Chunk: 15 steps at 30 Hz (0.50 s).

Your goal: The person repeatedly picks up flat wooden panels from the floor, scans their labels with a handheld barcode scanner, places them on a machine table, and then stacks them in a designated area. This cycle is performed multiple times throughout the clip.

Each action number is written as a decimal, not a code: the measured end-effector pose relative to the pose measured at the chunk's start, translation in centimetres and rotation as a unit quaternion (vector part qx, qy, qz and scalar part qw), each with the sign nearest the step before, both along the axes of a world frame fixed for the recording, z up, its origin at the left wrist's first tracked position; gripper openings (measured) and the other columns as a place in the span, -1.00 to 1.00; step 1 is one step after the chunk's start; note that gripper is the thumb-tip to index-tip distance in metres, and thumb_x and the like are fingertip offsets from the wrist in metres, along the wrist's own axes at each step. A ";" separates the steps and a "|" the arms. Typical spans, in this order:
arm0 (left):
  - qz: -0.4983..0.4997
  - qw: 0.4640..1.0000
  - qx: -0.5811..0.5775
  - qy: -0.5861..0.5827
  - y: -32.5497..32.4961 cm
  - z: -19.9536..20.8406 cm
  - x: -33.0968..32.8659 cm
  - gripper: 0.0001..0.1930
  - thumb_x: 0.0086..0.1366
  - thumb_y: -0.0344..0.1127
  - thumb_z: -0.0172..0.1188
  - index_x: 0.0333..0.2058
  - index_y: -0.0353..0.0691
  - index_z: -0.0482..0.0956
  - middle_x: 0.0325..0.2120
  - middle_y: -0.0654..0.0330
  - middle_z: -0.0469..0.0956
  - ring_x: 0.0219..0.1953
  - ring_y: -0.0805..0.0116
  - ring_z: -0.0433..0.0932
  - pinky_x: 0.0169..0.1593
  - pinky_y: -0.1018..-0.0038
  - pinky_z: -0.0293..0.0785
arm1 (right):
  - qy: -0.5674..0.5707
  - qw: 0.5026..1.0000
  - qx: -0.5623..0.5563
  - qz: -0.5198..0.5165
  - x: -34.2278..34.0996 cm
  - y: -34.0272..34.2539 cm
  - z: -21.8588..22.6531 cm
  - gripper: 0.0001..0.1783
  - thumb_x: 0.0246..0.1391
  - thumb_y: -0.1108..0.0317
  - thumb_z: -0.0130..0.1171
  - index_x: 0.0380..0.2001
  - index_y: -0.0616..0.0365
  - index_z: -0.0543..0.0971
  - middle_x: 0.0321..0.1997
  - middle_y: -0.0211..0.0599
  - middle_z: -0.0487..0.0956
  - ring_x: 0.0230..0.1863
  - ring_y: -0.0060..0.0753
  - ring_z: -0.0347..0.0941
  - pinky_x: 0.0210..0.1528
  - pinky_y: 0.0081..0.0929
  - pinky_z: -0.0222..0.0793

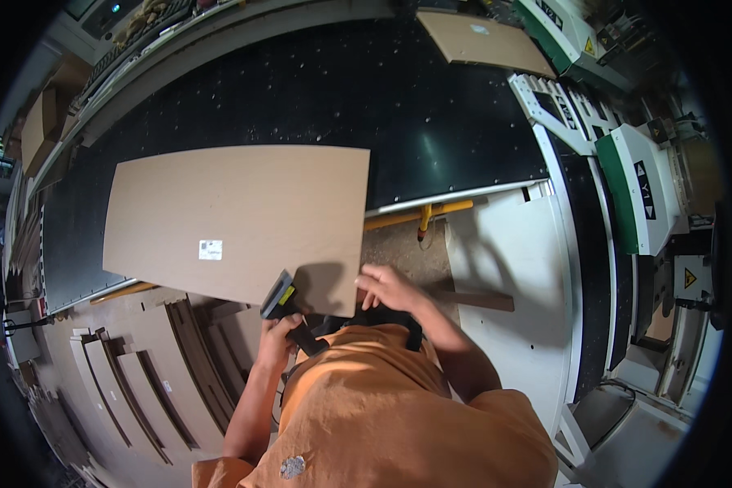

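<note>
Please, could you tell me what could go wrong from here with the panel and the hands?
The brown panel sticks out past the near edge of the black table, so it might tip or slide if pressed there.
The right hand is close by the panel's near right corner; a finger could get scraped or pinched.
The left hand holds a black handheld scanner near the panel's near edge; it might knock the panel or drop.

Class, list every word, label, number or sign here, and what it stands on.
Black signs on green-and-white housings: characters, uncopied.
Yellow warning triangles: on a white box, one housing.
White label on the large panel: too small.
Pale label on the far board: too blurred.
Yellow label on the handheld device: unreadable.
</note>
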<state>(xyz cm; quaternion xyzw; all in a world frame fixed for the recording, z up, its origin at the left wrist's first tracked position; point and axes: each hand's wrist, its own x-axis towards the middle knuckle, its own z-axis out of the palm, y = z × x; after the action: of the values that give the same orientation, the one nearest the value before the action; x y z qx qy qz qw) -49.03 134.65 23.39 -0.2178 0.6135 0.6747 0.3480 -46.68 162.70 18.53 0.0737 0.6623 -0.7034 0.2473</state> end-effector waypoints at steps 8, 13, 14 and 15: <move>0.183 0.976 -0.097 0.066 -7.7 -4.0 -0.1 -0.68 0.07 -0.12 0.29 -0.37 -0.31 0.63 -0.56 0.27 0.50 -0.71 0.47 0.38 -0.69 0.49 0.15 | 0.066 0.931 0.187 -0.307 -2.7 6.4 -4.3 -0.81 0.25 0.42 0.13 -0.15 0.31 0.56 -0.41 -0.29 0.64 -0.44 -0.56 0.57 -0.36 -0.57 0.51; 0.282 0.947 0.004 0.156 -16.2 -4.6 0.5 -0.74 0.14 -0.20 0.26 -0.34 -0.29 0.60 -0.48 0.20 0.55 -0.47 0.31 0.56 -0.32 0.37 0.55 | 0.237 0.879 0.280 -0.305 -9.5 8.0 0.4 -0.89 0.23 0.41 0.13 -0.30 0.23 0.58 -0.45 -0.27 0.63 -0.45 -0.46 0.59 -0.37 -0.50 0.49; 0.300 0.943 -0.018 0.145 -17.4 -4.7 0.6 -0.73 0.16 -0.16 0.24 -0.34 -0.28 0.57 -0.52 0.22 0.54 -0.54 0.36 0.53 -0.48 0.42 0.51 | 0.291 0.859 0.295 -0.300 -11.1 7.4 1.2 -0.90 0.22 0.42 0.15 -0.30 0.22 0.57 -0.45 -0.25 0.63 -0.44 -0.41 0.60 -0.36 -0.48 0.49; 0.281 0.951 -0.030 0.126 -18.6 -4.6 1.1 -0.72 0.17 -0.14 0.23 -0.34 -0.27 0.57 -0.54 0.23 0.52 -0.59 0.41 0.48 -0.55 0.46 0.44 | 0.332 0.819 0.380 -0.273 -13.0 7.1 2.0 -0.93 0.18 0.41 0.19 -0.31 0.18 0.57 -0.44 -0.23 0.62 -0.43 -0.26 0.59 -0.35 -0.40 0.48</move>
<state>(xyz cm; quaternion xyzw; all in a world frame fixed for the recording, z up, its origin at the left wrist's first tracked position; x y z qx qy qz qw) -47.92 116.07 18.83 -0.3044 0.5864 0.7484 0.0577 -59.67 169.78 20.51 0.1011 0.8717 -0.4166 -0.2373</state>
